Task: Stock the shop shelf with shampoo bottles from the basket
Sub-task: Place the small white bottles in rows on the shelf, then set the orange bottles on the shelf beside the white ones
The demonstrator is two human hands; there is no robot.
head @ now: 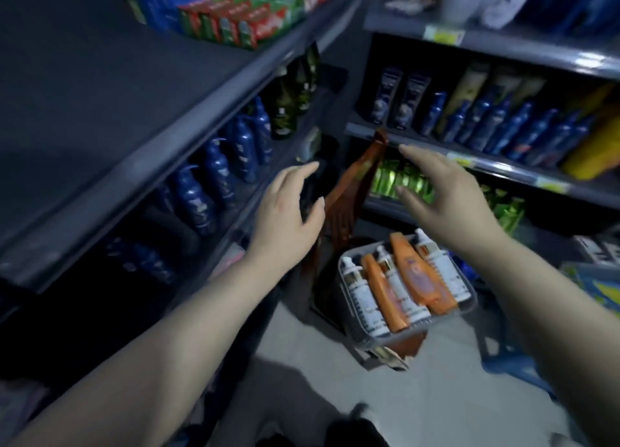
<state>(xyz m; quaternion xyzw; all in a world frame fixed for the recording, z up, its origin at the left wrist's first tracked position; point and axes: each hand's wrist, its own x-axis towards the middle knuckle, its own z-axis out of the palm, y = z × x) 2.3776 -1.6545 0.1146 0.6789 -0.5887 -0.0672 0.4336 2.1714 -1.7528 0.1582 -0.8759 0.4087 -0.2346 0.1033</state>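
Note:
A grey basket stands on a brown plastic chair in the aisle, low and right of centre. It holds several shampoo bottles, some orange and some white, lying side by side. My left hand is raised with fingers spread, in front of the left shelf and its row of blue bottles. My right hand hovers above the basket, fingers straight, holding nothing. Neither hand touches a bottle.
Dark green bottles stand further along the left shelf. The right shelving carries blue bottles, yellow ones and green packs. Red and green boxes sit on top at left. The floor is pale.

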